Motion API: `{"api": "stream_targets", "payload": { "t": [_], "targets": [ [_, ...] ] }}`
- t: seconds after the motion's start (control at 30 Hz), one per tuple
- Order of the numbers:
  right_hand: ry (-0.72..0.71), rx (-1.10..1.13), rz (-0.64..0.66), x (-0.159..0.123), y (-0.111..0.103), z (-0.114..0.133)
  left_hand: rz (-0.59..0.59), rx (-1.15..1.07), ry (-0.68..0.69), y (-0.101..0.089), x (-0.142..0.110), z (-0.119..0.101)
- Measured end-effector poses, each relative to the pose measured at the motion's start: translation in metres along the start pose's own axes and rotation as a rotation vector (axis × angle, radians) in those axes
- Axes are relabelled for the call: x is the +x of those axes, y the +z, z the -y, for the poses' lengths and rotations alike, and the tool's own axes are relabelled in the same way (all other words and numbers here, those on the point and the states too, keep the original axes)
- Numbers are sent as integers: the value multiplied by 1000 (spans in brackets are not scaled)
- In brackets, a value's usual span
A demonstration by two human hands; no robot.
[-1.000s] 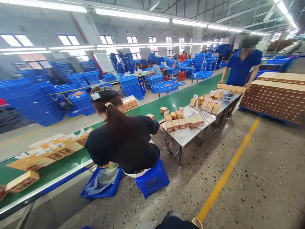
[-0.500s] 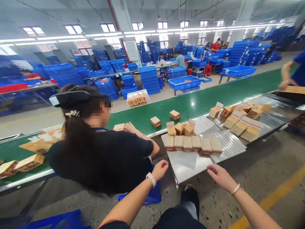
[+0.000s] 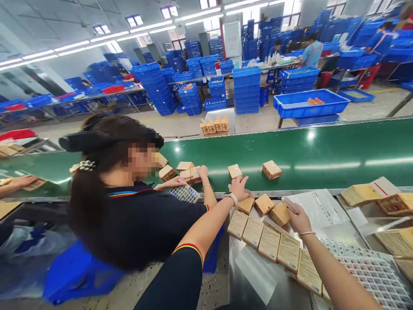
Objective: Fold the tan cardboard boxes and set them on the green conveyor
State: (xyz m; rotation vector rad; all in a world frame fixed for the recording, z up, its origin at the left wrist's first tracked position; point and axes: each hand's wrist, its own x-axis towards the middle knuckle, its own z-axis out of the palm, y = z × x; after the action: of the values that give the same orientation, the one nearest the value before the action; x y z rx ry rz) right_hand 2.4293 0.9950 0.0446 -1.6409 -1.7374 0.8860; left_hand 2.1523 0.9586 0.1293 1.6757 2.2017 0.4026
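a tan box (image 3: 280, 214) sits on the far side of the steel table (image 3: 240, 286), near the green belt (image 3: 322, 150). the right hand (image 3: 298, 218) is just beside it, thumb and fingers closed on a thin brown flap (image 3: 290, 206); whether the flap is joined to that box can't be told. the left hand (image 3: 238, 188) is palm down with fingers spread, gripping nothing that shows. it hangs over a second box (image 3: 246, 205), fingertips close to a third box (image 3: 235, 171) on the belt; whether it touches either is unclear. all three are cardboard, blocky and straight-edged.

nearer, a slanting row (image 3: 279, 249) of boxes shows tops covered in fine print and runs beneath the right forearm (image 3: 335, 267). beside the row lies a milky, limp sheet (image 3: 258, 269); past the right hand is a clear, wrinkled film (image 3: 318, 209), and to its right a silvery tray (image 3: 371, 267) of small square cells.

the belt is smooth and glossy, streaked with lamp reflections. on the left, a co-worker (image 3: 155, 224) in a dark shirt has one hand (image 3: 202, 171) at a cluster of boxes (image 3: 185, 165). beyond the belt, ribbed blue plastic bins (image 3: 247, 90) stand stacked.
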Motion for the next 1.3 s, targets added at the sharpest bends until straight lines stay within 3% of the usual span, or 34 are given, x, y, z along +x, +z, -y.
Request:
{"api": "stream_targets", "payload": {
  "t": [0.17, 0.37, 0.57, 0.7, 0.73, 0.8, 0.87, 0.93, 1.0, 1.1, 1.3],
  "targets": [
    [0, 147, 130, 18, -15, -2, 228, 167, 225, -8, 13, 5],
    [155, 119, 200, 35, -34, 6, 264, 133, 272, -21, 28, 6],
    [108, -196, 41, 12, -40, 12, 226, 63, 169, -27, 20, 17],
    [-171, -284, -314, -27, -41, 38, 192, -4, 127, -17, 11, 21],
    [-237, -310, -328, -37, -39, 49, 162, -49, 100, -12, 10, 23],
    [-255, -395, -126, -53, -31, 74, 50, -229, 1, -1, 6, 25],
    [-144, -520, 201, -59, -18, 99, -73, -474, -113, 11, 3, 28],
    [-19, -639, 403, -55, -5, 120, -89, -622, -157, 21, 0, 30],
    [7, -720, 455, -44, 4, 133, -2, -634, -144, 26, 0, 34],
    [-74, -770, 469, -25, 5, 141, 108, -593, -118, 25, 1, 42],
    [-267, -722, 588, 4, 11, 145, 150, -679, -54, 27, 1, 49]
  ]
}}
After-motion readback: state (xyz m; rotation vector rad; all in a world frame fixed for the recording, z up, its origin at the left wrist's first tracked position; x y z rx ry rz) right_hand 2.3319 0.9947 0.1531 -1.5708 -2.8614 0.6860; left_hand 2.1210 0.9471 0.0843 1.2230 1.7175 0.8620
